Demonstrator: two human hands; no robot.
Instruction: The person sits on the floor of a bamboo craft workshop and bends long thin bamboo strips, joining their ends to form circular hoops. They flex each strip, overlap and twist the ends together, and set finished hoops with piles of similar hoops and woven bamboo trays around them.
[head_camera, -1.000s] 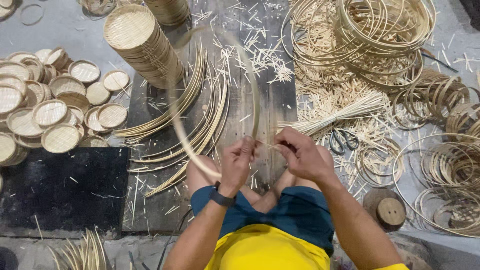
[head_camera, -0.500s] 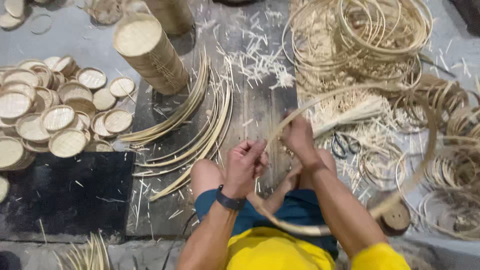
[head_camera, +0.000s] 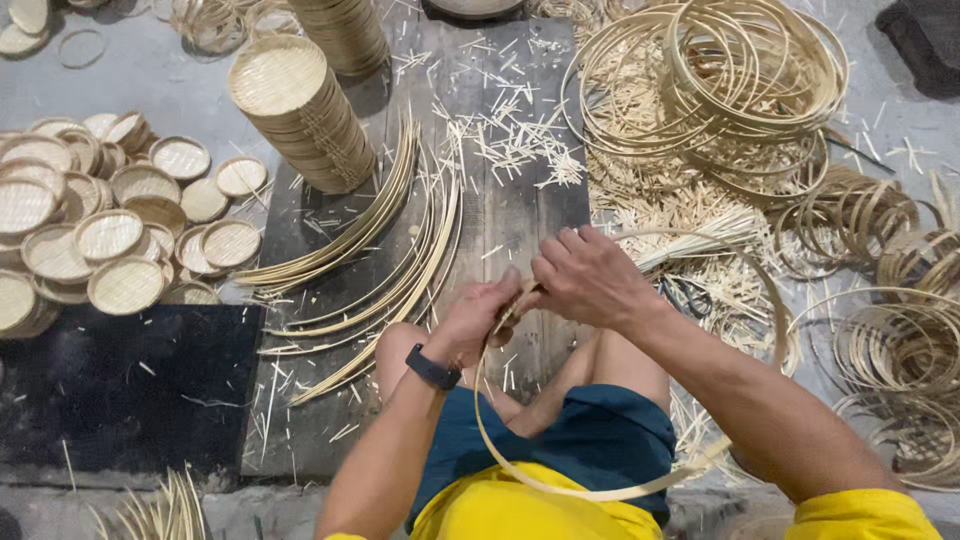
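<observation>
Both hands are pinching the overlapped ends of a thin bamboo strip (head_camera: 560, 488): left hand (head_camera: 478, 318) underneath, right hand (head_camera: 590, 275) clenching over. It's looking light, springy and probably splintery, so gripping right at the fingertips' overlap is working best.

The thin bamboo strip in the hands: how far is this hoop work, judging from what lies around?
Done: many finished round bamboo hoops lie piled at the right. In hand: the left hand and right hand pinch the ends of one thin bamboo strip, bent into a loop and not visibly fastened. Left: a bundle of curved bamboo strips waits on the dark wooden board.
</observation>
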